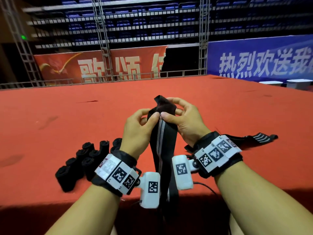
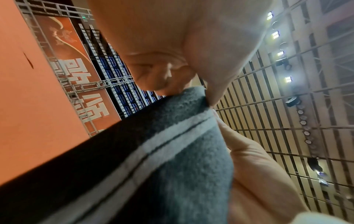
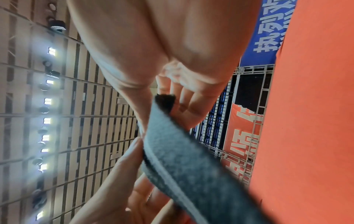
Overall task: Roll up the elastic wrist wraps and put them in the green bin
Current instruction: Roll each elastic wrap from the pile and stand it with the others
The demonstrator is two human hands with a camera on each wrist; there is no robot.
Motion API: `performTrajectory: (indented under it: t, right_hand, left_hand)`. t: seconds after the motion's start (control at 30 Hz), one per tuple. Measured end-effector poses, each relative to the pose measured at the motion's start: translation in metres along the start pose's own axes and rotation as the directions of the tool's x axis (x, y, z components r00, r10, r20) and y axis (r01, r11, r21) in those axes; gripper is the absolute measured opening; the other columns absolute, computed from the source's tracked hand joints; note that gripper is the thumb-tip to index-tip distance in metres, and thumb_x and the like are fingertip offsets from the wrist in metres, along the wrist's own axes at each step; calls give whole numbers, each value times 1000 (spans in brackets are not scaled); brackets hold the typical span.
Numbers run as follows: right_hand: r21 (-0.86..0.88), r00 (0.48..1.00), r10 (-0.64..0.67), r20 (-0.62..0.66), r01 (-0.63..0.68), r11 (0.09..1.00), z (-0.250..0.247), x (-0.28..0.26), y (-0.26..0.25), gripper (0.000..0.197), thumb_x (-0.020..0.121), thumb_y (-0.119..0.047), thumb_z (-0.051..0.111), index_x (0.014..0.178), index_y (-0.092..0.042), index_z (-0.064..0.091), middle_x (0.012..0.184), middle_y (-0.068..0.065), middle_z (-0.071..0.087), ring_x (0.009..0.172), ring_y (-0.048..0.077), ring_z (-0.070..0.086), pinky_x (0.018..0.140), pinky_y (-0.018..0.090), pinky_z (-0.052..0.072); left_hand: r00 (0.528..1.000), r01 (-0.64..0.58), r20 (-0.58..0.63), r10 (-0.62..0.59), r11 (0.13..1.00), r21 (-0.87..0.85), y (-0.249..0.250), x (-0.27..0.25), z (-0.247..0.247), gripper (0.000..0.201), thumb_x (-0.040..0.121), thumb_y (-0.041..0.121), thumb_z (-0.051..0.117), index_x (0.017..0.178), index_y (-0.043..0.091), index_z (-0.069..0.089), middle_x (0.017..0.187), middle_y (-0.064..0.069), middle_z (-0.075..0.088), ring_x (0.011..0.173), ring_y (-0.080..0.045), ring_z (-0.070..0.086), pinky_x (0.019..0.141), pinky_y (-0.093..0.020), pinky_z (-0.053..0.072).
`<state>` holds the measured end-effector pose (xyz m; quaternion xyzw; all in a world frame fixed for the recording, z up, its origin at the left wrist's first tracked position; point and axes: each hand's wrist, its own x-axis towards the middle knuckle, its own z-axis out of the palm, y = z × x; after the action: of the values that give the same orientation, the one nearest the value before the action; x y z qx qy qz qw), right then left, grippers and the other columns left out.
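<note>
A black elastic wrist wrap [image 1: 161, 143] with pale centre stripes hangs upright between my two hands, its tail dropping past the table's front edge. My left hand [image 1: 142, 122] pinches its upper left edge with thumb and fingers. My right hand [image 1: 179, 114] pinches the top end, where the strap folds over. In the left wrist view the striped wrap [image 2: 172, 151] fills the lower middle. In the right wrist view the wrap [image 3: 184, 159] runs diagonally under my fingers [image 3: 182, 97]. No green bin is in view.
Several rolled black wraps [image 1: 84, 160] stand in a cluster on the red table [image 1: 67, 116] at the front left. Another unrolled striped wrap [image 1: 254, 138] lies flat behind my right wrist. Banners and metal trusses stand beyond the far edge.
</note>
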<state>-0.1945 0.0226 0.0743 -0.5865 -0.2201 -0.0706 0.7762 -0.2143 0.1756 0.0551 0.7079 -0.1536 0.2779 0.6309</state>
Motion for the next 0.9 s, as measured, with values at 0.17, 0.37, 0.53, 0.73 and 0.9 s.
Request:
performTrajectory:
  t: [0.17, 0.37, 0.53, 0.73, 0.9]
  right_hand:
    - [-116, 999, -29, -34, 25, 993, -1, -3, -7, 38, 78, 10, 78, 110, -7, 67, 99, 13, 75, 86, 19, 73, 73, 31, 60]
    - [-185, 994, 96, -44, -102, 977, -9, 5, -3, 23, 92, -18, 73, 101, 3, 72, 88, 11, 76, 75, 18, 72, 71, 39, 61]
    - [-331, 996, 45, -80, -69, 941, -22, 18, 32, 11, 94, -20, 71, 88, -12, 74, 82, 12, 73, 76, 26, 70, 74, 55, 59]
    - [-392, 981, 193, -30, -190, 900, -41, 35, 88, 9, 96, -8, 66, 104, -10, 70, 82, 8, 70, 67, 9, 66, 54, 26, 53]
    - [-478, 967, 227, -118, -255, 841, -63, 58, 137, 8, 97, -13, 65, 95, -9, 71, 67, -1, 62, 53, 7, 53, 44, 22, 42]
  left_hand:
    - [998, -33, 64, 27, 994, 100, 2, -1, -6, 22, 84, 45, 66, 93, 27, 76, 87, 1, 78, 86, -25, 73, 82, -54, 58]
    - [999, -18, 41, 17, 999, 29, -7, 4, -1, 11, 97, 17, 64, 96, 20, 74, 89, 0, 77, 81, -11, 69, 79, -39, 56]
    - [990, 106, 87, -106, 994, 9, -37, 10, 6, 14, 99, 9, 62, 105, 16, 72, 100, -9, 77, 93, -24, 73, 88, -45, 59]
    - [972, 227, 52, -229, 973, 40, -95, 25, 13, 13, 100, 8, 60, 105, 12, 72, 99, -8, 77, 95, -27, 73, 87, -45, 59]
    - [950, 301, 60, -305, 951, 63, -148, 44, 25, 16, 100, 6, 59, 104, 12, 74, 98, -5, 77, 89, -15, 72, 86, -38, 58]
